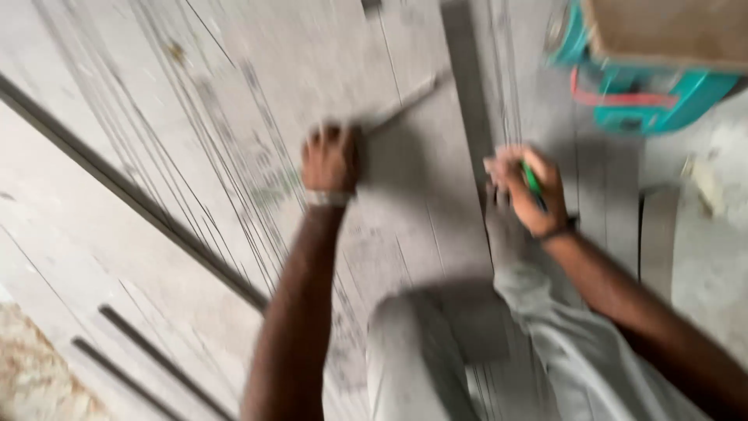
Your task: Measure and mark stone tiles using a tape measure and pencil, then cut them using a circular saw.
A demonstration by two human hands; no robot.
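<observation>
— Near the middle of the view, what do the two hands do?

— The left hand (330, 160) is closed like a fist and it presses down on a grey stone slab (421, 195). Its knuckles sit near the upper edge of this slab, close to a thin straight strip (405, 101) that may be a ruler; the blur does not let me be sure. The right hand (527, 189) is closed around a green pencil (532, 181), and the tip points down at the right edge of the same slab.

— Where does the slab lie?

— It lies flat on top of larger pale stone sheets (156, 156), which carry many thin dark lines. The slab is between the two hands, directly in front of the person's knees in light trousers (436, 351).

— And further out?

— A wrist band (327, 199) is on the left arm, and a dark one (561, 230) on the right. At the top right stands a teal machine (647, 93) with a red part, well apart from the hands. At the bottom left I see a brownish speckled surface (39, 374). Everything is blurred.
</observation>
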